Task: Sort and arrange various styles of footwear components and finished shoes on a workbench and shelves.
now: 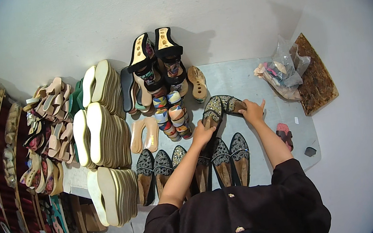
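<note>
A pair of pointed black flats with gold patterned uppers is between my hands on the pale table. The left flat [212, 109] is gripped near its heel end by my left hand [202, 132], with the fingers partly hidden. My right hand [252, 111] is closed on the heel end of the right flat [229, 103], and its thumb sticks out. The toes of the two shoes nearly meet. Nearer me stands a row of similar flats, among them a silver-patterned flat [239, 155] and another [144, 167]. My left forearm covers part of this row.
Tall stacks of cream soles [109, 133] stand at the left, beside piled sandals [54, 98]. Behind the row are colourful patterned rolls [176, 113], tan insoles [144, 134] and platform shoes [168, 48]. At the right lie a plastic bag [286, 68] and a brown board [315, 76].
</note>
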The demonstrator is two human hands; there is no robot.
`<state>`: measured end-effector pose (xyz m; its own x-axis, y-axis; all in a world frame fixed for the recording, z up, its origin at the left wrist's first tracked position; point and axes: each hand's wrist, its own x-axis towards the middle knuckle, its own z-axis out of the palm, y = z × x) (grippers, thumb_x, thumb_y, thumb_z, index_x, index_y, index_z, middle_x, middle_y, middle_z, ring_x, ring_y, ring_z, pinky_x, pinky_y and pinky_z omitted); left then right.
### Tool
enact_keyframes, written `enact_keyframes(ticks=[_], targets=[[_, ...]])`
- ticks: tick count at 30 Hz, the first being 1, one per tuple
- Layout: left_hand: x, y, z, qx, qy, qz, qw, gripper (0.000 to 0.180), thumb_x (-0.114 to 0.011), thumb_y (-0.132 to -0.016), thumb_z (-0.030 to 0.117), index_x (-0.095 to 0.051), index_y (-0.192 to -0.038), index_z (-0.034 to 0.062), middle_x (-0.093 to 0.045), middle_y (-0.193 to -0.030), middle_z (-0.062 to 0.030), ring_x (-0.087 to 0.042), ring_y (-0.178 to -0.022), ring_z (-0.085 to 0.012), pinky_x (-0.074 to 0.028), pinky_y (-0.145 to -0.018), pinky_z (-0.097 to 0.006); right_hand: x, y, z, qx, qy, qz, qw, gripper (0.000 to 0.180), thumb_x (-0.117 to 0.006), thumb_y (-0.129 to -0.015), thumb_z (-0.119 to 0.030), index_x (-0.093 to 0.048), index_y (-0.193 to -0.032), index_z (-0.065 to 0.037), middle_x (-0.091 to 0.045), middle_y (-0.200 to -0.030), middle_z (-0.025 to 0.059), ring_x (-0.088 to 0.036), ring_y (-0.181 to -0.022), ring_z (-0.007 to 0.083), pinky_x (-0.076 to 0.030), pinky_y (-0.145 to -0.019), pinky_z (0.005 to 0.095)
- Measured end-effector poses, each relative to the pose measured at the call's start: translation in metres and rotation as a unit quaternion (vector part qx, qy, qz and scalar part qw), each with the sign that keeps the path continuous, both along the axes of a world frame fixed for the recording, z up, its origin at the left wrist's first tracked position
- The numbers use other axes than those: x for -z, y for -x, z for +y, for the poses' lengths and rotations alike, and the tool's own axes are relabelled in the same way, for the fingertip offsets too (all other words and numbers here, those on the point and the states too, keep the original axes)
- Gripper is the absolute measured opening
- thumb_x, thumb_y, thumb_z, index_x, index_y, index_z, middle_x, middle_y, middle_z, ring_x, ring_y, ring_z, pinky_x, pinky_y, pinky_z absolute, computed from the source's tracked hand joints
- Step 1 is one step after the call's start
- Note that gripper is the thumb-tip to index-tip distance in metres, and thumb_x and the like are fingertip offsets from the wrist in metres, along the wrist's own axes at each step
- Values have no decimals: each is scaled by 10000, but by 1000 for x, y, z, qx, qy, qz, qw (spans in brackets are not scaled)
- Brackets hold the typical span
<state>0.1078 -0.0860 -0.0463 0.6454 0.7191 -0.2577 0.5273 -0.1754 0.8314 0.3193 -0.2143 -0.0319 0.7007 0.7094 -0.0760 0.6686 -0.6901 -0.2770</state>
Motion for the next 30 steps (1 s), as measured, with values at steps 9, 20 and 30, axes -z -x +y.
enact_keyframes(ticks=[9,20,30], targets=[[19,-53,-2,23,16,61,998,841,-687,-710,381,-270,-1330,-7,-467,-1189,-316,-464,-1108,-441,-377,-950,-444,16,5,-53,156,-232,-166,946,348,-655,-779,-359,-626,-1035,-125,-669,-955,44,-627,-893,245,-65,-1004,670],[18,-105,-25,-29,55,114,992,843,-645,-765,392,-157,-1392,110,-384,-1256,-303,-397,-1175,-438,-338,-966,-498,-28,14,-49,243,-283,-69,925,433,-677,-734,-458,-662,-981,-103,-678,-854,76,-625,-834,273,-84,-1025,623],[-2,-58,15,-69,46,161,983,838,-663,-778,356,-131,-1416,248,-310,-1323,-246,-290,-1238,-399,-244,-977,-562,-1,45,15,281,-220,43,933,427,-667,-703,-509,-688,-892,-126,-679,-846,77,-631,-837,263,-100,-1022,622]])
